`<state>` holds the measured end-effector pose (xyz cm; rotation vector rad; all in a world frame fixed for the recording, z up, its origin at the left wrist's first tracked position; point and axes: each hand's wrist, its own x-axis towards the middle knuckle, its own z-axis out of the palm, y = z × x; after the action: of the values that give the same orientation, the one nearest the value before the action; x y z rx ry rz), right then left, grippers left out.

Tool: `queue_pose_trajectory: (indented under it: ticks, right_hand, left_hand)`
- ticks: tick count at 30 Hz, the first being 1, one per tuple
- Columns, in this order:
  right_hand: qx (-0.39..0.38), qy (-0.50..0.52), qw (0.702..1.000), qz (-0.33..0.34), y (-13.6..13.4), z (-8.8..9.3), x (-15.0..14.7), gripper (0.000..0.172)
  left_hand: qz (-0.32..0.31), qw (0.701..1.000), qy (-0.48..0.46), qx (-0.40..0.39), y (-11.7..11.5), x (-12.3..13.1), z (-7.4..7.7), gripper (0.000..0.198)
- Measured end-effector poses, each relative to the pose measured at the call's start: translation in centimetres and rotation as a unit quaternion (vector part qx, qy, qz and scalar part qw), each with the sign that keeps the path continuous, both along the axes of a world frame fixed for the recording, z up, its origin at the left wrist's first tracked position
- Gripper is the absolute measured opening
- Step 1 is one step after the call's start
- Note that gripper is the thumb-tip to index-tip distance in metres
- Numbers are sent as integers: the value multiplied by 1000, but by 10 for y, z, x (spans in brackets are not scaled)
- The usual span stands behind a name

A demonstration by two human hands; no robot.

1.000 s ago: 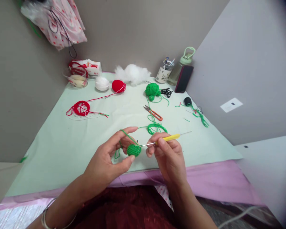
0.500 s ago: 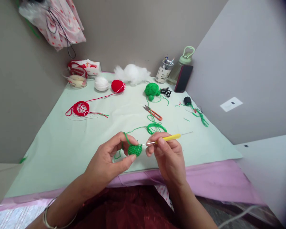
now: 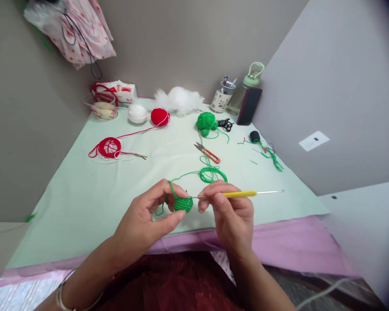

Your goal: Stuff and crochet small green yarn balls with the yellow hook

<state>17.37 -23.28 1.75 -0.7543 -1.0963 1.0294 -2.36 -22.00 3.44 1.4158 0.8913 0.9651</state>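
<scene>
- A pale green cloth [image 3: 168, 149] spreads beneath the work.
- The left hand [image 3: 145, 211] narrows to a pinch; the right hand [image 3: 232, 211] grips a yellow-handled crochet hook [image 3: 241, 194].
- The green crocheted piece [image 3: 183, 205] sits in that pinch, hook tip at its upper edge.
- Green yarn [image 3: 172, 189] crosses the left index finger.
- Apparently one stitch is being worked; next calls for catching yarn, pinch steady.
</scene>
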Motion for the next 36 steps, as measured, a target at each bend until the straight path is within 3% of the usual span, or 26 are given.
queue_pose_trajectory:
  ticks: [13, 22, 36]
  right_hand:
    - [-160, 177, 965, 105, 9, 5, -12, 14]
    - [-176, 197, 962, 69, 7, 2, -16, 18]
    - [-156, 159, 973, 51, 6, 2, -12, 16]
  left_hand:
    - [-17, 994, -77, -75, 1, 3, -7, 22]
    - [11, 986, -131, -107, 2, 7, -9, 23]
    - [15, 988, -110, -104, 3, 6, -3, 20]
